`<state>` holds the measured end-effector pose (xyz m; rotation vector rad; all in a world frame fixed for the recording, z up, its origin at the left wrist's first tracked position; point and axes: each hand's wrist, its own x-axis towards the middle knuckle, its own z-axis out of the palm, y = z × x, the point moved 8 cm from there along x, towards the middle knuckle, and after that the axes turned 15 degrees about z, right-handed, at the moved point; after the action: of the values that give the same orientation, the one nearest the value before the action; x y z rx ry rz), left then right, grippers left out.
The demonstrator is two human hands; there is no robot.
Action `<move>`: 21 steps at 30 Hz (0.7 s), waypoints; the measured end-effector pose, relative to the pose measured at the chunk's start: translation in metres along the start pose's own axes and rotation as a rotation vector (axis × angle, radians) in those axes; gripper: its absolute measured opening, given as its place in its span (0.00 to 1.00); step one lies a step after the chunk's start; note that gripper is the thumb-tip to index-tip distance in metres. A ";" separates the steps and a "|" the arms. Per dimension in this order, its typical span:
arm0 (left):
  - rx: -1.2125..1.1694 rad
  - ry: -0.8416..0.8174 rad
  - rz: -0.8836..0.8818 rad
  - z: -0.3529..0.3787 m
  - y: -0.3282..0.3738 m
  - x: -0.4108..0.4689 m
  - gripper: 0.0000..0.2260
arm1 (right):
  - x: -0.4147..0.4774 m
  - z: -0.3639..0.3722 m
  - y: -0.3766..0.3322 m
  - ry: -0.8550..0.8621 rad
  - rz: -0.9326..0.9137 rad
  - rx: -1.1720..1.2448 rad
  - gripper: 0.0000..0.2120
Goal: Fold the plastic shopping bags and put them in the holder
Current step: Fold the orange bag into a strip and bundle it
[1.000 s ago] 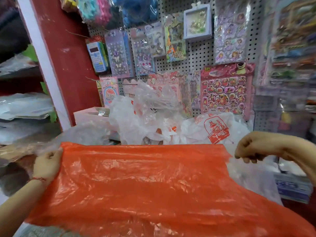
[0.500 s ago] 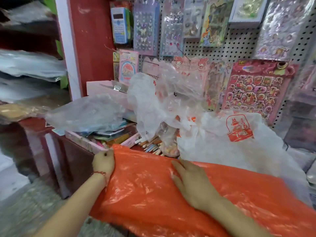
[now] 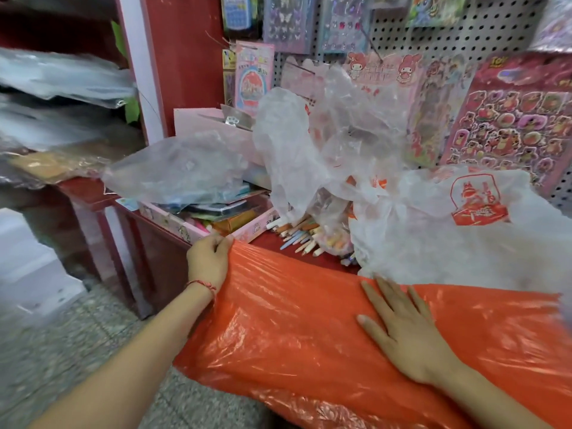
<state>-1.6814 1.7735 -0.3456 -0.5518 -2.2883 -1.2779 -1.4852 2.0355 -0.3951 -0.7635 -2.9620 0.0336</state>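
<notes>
A large orange plastic bag lies spread over the front edge of the red counter and hangs down toward me. My left hand pinches its far left corner. My right hand lies flat on the bag with straight, spread fingers, pressing it down. Behind it a white bag with a red printed logo lies crumpled on the counter, and clear and white bags are heaped further back. No holder is visible.
A pink tray of stationery sits at the counter's left, with loose pens beside it. A pegboard hung with sticker packs stands behind. A red pillar and shelves stand at left; speckled floor below.
The orange bag came down from being held stretched in the air onto the counter. My right hand let go of its corner and slid flat across it toward the right.
</notes>
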 end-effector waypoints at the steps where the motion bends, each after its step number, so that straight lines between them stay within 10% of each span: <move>1: 0.007 -0.012 0.022 -0.001 0.001 -0.001 0.22 | 0.000 0.000 0.003 0.006 0.010 0.004 0.52; 7: -0.173 -0.229 -0.146 0.013 -0.020 -0.019 0.20 | -0.003 -0.009 0.010 0.074 0.031 0.072 0.54; 13: -0.052 0.025 0.040 -0.015 0.005 -0.027 0.12 | 0.004 -0.048 0.050 0.553 0.058 0.069 0.25; 21: -0.063 0.084 0.037 -0.021 0.017 -0.031 0.12 | -0.008 -0.083 0.095 0.663 0.120 -0.070 0.22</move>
<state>-1.6426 1.7602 -0.3424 -0.5489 -2.1659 -1.3344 -1.4255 2.1154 -0.3168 -0.7719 -2.2983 -0.2635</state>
